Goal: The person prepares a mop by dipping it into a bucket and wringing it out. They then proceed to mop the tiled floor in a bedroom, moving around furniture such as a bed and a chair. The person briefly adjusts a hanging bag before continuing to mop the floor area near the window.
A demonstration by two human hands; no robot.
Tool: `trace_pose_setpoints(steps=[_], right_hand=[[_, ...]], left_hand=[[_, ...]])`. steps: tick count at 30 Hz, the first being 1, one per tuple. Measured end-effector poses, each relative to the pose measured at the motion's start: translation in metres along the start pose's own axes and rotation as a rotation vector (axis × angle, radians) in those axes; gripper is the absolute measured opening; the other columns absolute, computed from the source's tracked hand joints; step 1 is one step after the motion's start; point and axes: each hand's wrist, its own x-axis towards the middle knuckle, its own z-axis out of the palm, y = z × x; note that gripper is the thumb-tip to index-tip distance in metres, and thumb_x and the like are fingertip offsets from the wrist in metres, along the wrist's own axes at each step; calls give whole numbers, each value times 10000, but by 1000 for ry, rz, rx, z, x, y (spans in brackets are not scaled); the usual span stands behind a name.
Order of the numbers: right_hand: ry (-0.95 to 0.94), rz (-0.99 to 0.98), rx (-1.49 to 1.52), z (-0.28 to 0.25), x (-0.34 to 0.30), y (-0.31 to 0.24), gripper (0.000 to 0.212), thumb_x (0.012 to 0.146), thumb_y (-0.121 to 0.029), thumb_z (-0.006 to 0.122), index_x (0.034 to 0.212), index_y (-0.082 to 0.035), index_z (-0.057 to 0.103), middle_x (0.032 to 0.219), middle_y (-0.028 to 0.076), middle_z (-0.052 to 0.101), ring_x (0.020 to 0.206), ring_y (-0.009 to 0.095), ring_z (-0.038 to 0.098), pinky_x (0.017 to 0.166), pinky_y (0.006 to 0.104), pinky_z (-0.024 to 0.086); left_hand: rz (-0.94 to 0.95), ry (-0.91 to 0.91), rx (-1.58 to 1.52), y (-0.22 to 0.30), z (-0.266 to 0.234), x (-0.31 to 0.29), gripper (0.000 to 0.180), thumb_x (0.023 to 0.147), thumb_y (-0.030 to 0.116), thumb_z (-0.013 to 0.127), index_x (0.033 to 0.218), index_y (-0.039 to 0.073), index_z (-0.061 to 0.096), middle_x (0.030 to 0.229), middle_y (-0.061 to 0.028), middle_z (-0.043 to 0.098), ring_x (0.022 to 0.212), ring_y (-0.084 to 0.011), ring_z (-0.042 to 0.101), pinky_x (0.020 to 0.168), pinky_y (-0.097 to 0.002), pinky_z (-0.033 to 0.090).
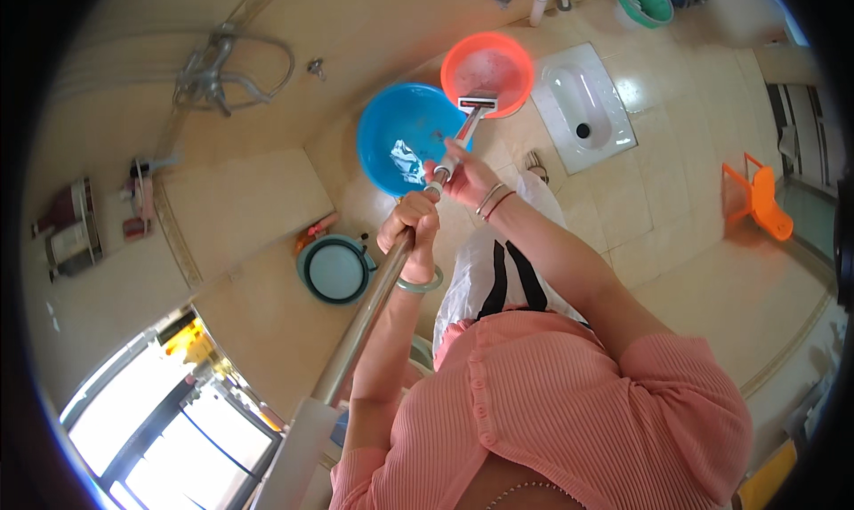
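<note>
A long-handled mop (369, 310) with a shiny metal pole runs slantwise from the lower left up to the basins. Its narrow white, red and dark head (479, 104) is over the near rim of a red-orange basin (454, 55) holding cloudy, sudsy liquid. Wrapped round the middle of the pole is my left hand (411, 230), with a pale green bangle on its wrist. My right hand (467, 179) is farther along, its fingers curled at the pole by a white collar. Beneath the pole's far part stands a blue basin (378, 119) with shiny reflections inside.
A white squat toilet (581, 83) is set in the tiled floor right of the basins. An orange stool (759, 199) stands at far right, a green basin (645, 1) at the back. Left are a grey-green basin (336, 270) and a wall-mounted shower tap (209, 79).
</note>
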Motion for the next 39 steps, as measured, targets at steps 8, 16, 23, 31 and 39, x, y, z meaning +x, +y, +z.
trace_pose_setpoints(steps=[8, 16, 23, 31, 39], right_hand=[[194, 82, 230, 19, 25, -40, 220, 848, -88, 613, 940, -36, 420, 756, 135, 551, 682, 235, 585, 699, 428, 532], [279, 153, 277, -8, 60, -89, 126, 839, -11, 515, 908, -27, 411, 727, 110, 496, 605, 221, 527, 571, 409, 477], [306, 218, 171, 3, 49, -112, 110, 828, -30, 504, 867, -29, 401, 659, 111, 483, 579, 247, 521, 569, 428, 467], [277, 250, 118, 6, 41, -140, 92, 811, -30, 501, 829, -32, 410, 644, 126, 497, 571, 261, 514, 568, 425, 454], [237, 258, 165, 6, 33, -167, 112, 804, -31, 509, 813, -47, 398, 626, 117, 492, 574, 251, 513, 583, 413, 454]], left_hand=[[-48, -105, 78, -16, 29, 59, 309, 773, -147, 511, 630, 61, 332, 634, -80, 510, 624, -182, 514, 624, -313, 433], [-24, -188, 186, -23, 78, 97, 322, 792, -90, 519, 609, 67, 306, 602, -98, 504, 564, -190, 512, 527, -274, 389], [13, -76, 184, -25, 110, 106, 323, 845, -74, 433, 612, 99, 290, 515, -13, 384, 467, -126, 357, 512, -326, 406], [-39, -15, 262, -28, 141, 114, 333, 850, -59, 443, 615, 99, 269, 520, -23, 382, 479, -137, 352, 509, -332, 400], [-60, -18, 315, -31, 175, 124, 319, 847, -61, 453, 621, 90, 285, 546, -39, 407, 507, -157, 393, 515, -318, 396]])
